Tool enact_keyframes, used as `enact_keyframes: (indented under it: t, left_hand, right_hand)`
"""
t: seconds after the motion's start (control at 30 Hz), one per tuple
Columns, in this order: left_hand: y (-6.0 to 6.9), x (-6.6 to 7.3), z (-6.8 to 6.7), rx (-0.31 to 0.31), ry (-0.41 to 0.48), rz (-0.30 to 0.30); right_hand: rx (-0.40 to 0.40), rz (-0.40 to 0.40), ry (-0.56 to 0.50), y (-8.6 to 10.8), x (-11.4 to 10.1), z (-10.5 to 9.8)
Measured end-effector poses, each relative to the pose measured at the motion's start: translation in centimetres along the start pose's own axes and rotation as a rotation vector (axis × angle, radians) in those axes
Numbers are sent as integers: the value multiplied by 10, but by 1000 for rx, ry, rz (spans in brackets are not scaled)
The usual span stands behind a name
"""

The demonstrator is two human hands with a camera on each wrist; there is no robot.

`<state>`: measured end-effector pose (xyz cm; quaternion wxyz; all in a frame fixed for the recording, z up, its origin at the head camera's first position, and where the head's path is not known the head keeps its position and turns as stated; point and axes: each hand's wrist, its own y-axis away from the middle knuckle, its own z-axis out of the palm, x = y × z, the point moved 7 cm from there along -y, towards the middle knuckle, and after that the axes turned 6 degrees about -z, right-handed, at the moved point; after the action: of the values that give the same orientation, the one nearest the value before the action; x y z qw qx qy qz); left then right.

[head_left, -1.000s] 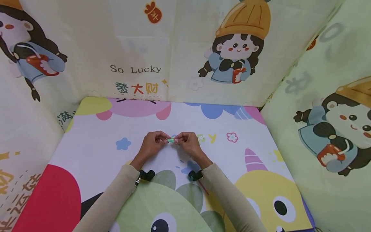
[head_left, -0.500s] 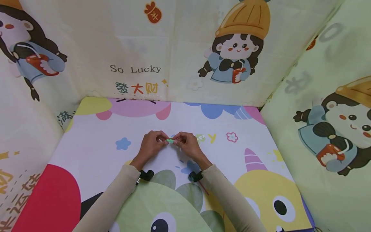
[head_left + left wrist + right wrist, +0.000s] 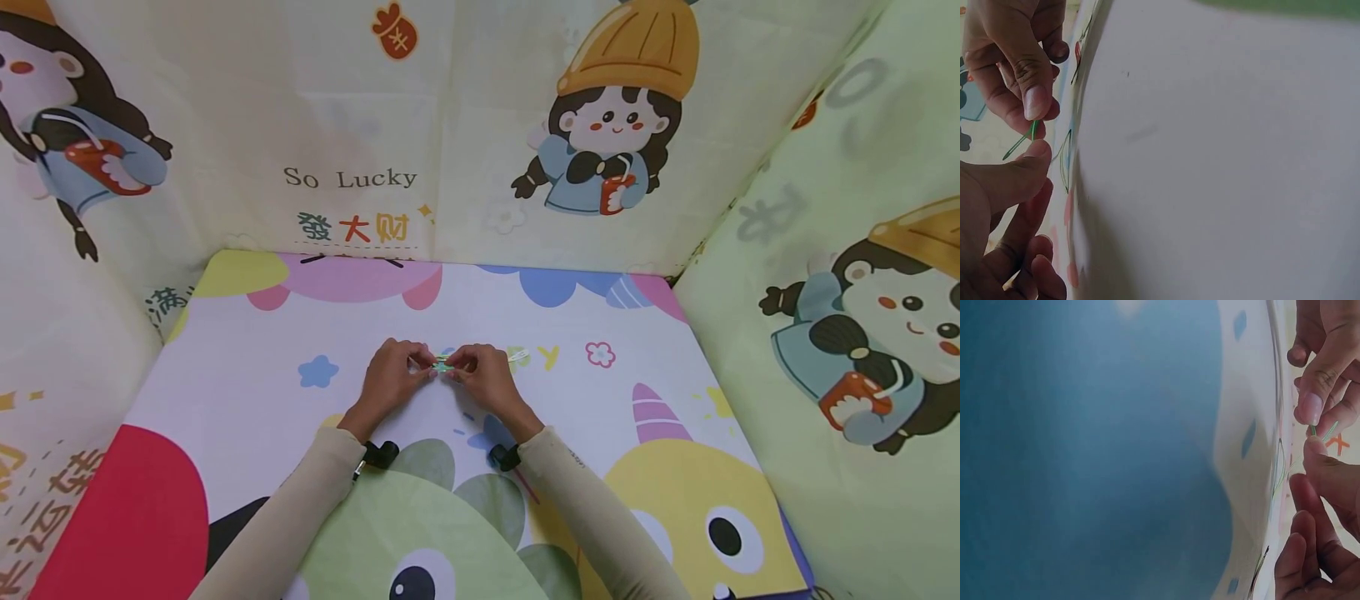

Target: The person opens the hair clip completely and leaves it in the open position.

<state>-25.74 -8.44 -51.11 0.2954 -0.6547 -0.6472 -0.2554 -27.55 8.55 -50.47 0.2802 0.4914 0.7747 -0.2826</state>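
A thin green cord is stretched between the fingertips of both hands over the far middle of the table. My left hand pinches one part of it between thumb and forefinger. Close beside it, my right hand pinches the cord the same way, the fingertips almost touching. In the left wrist view a short length of green cord shows between the two hands, and a loose end sticks out to one side. Thin strands show just right of my right hand. Whether the cord is knotted is too small to tell.
A patterned cloth covers the table, with printed cartoon animals, stars and flowers. Printed curtains stand along the back and both sides. Each wrist carries a small black camera mount.
Both hands stay in nearly the same place, with small finger shifts. The cord between them has turned slightly, and thin strands now show along its upper side.
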Motion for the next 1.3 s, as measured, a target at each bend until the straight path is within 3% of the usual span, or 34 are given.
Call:
enact_keyframes:
  t: [0.2, 0.5, 0.73, 1.3]
  left_hand:
    - [0, 1, 3, -11, -36, -6]
    - [-1, 2, 6, -39, -72, -12]
    - [0, 3, 8, -53, -71, -7]
    - [1, 4, 9, -57, -75, -8]
  right_hand:
    - [-10, 9, 69, 0, -2, 1]
    - [-59, 42, 60, 0, 2, 5]
    - [-75, 25, 81, 0, -1, 4]
    - [-58, 35, 123, -1, 2, 4]
